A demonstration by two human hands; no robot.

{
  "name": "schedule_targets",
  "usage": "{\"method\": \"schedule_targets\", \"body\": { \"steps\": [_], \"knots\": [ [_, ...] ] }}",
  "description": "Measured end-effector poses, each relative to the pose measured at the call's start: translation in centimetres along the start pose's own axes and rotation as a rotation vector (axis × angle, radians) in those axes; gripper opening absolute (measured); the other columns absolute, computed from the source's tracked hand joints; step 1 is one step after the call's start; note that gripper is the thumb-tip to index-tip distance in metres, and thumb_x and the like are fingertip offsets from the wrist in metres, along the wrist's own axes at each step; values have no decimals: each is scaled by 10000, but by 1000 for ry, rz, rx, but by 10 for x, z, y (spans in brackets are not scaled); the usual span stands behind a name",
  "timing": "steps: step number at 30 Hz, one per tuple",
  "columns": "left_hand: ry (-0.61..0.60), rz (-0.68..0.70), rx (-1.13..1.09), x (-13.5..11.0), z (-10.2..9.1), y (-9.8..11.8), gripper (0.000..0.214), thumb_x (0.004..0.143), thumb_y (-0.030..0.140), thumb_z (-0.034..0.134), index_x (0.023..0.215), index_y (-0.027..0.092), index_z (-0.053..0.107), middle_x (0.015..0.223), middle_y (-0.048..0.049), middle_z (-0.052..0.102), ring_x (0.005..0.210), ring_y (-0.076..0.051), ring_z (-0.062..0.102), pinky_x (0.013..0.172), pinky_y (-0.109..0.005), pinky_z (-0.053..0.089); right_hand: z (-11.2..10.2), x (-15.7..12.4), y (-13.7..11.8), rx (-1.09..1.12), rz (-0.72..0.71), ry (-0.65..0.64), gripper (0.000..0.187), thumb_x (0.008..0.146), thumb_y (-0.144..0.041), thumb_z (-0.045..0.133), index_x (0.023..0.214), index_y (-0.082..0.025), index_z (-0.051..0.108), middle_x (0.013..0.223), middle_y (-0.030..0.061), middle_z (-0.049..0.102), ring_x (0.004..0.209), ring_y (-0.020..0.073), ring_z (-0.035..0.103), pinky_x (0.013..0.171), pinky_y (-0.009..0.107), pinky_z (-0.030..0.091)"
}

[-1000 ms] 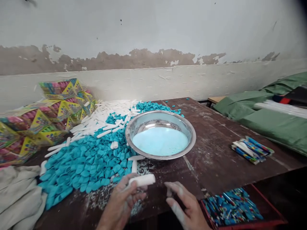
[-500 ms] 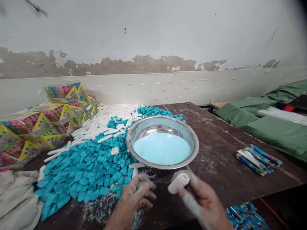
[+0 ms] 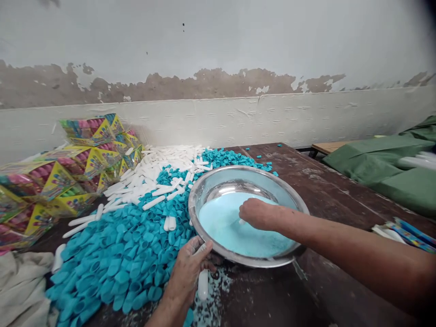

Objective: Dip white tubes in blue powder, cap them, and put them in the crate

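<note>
A metal basin [image 3: 195,213] holds pale blue powder [image 3: 218,222]. At its near-left edge my left hand [image 3: 192,261] grips the rim, thumb on top and fingers underneath. My right hand [image 3: 257,213] is closed and down at the powder inside the basin; a small white end of a tube [image 3: 241,221] shows below the fingers, and the rest is hidden. Just below my left hand lies a white tube [image 3: 203,286] on the table. Left of the basin spreads a heap of blue plastic caps [image 3: 136,254], with two short white tubes [image 3: 169,223] on top.
White tubes [image 3: 136,181] are piled behind the caps. Yellow packs [image 3: 85,168] are stacked at the left, above a beige cloth [image 3: 25,281]. Colourful printed wrappers [image 3: 412,236] lie right on the brown table [image 3: 327,181]; green sacks [image 3: 391,159] rest beyond.
My right hand has moved with the white tube from in front of the basin into the powder. My left hand has taken hold of the rim, and the basin looks tilted.
</note>
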State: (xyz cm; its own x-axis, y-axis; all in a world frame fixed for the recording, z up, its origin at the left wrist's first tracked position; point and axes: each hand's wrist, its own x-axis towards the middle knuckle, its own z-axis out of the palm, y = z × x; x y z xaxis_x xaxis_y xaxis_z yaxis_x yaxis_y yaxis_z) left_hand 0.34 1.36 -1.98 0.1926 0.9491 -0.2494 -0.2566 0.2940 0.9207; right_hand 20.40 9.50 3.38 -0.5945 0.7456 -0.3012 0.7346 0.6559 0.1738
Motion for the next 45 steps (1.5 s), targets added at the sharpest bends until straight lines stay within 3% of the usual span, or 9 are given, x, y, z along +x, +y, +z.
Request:
{"method": "schedule_targets", "body": {
  "steps": [7, 13, 20, 25, 31, 34, 38, 41, 45],
  "knots": [
    [-54, 3, -12, 0, -1, 8, 312, 691, 407, 642, 810, 124, 588, 728, -37, 560, 641, -146, 521, 490, -227, 441, 8, 26, -13, 232, -192, -69, 124, 692, -114, 576, 778, -146, 660, 715, 28, 650, 635, 148, 560, 559, 217, 386],
    [-62, -10, -37, 1, 0, 7, 295, 705, 385, 634, 846, 129, 592, 763, -48, 574, 642, -150, 525, 490, -227, 432, 7, 15, 15, 883, -257, -91, 227, 765, -263, 531, 916, -125, 626, 748, -10, 628, 644, 114, 537, 579, 187, 403],
    [-52, 2, -13, 1, 0, 5, 294, 704, 394, 628, 810, 122, 586, 704, -46, 578, 637, -165, 544, 488, -228, 425, 3, 9, 2, 52, -135, -63, 196, 690, -11, 498, 749, -109, 657, 750, 108, 651, 688, 196, 576, 625, 283, 391],
    [-37, 9, -7, 0, 1, 6, 313, 696, 396, 635, 837, 120, 590, 731, -41, 569, 643, -156, 524, 493, -231, 435, 2, 19, -20, 157, -181, -103, 178, 686, -40, 525, 711, -158, 655, 694, 46, 648, 625, 151, 552, 578, 236, 394],
    [-54, 7, -29, 1, 0, 4, 333, 698, 401, 633, 857, 112, 590, 765, -57, 589, 637, -156, 532, 488, -224, 422, 1, 15, 12, 839, -222, -99, 238, 727, -178, 537, 943, -151, 632, 732, -37, 618, 634, 99, 528, 579, 183, 408],
    [-44, 3, -25, 1, 1, 4, 336, 693, 396, 638, 864, 111, 585, 767, -56, 591, 628, -153, 527, 487, -225, 420, 0, 10, 18, 550, -162, -48, 214, 676, -127, 572, 870, -160, 658, 723, -6, 630, 644, 129, 538, 595, 220, 400],
    [-52, 1, -12, 0, 2, 5, 325, 706, 402, 624, 848, 114, 579, 765, -52, 583, 637, -154, 524, 493, -230, 421, 2, 11, -6, 118, -70, -14, 241, 648, 25, 495, 666, -148, 661, 668, 77, 637, 612, 175, 548, 604, 287, 383],
    [-57, 11, 6, 1, 1, 4, 315, 710, 410, 618, 841, 126, 574, 768, -45, 575, 649, -158, 528, 498, -232, 422, 4, 18, -22, 192, -110, -26, 225, 641, 16, 505, 627, -154, 651, 638, 80, 630, 591, 177, 540, 587, 285, 375],
    [-27, 7, 102, 0, -3, 4, 312, 725, 456, 576, 671, 153, 524, 605, -24, 546, 599, -164, 518, 504, -244, 411, 2, 21, -12, 430, -158, -27, 138, 641, -129, 592, 761, -158, 653, 654, 14, 613, 596, 149, 521, 548, 235, 365]
  ]
}}
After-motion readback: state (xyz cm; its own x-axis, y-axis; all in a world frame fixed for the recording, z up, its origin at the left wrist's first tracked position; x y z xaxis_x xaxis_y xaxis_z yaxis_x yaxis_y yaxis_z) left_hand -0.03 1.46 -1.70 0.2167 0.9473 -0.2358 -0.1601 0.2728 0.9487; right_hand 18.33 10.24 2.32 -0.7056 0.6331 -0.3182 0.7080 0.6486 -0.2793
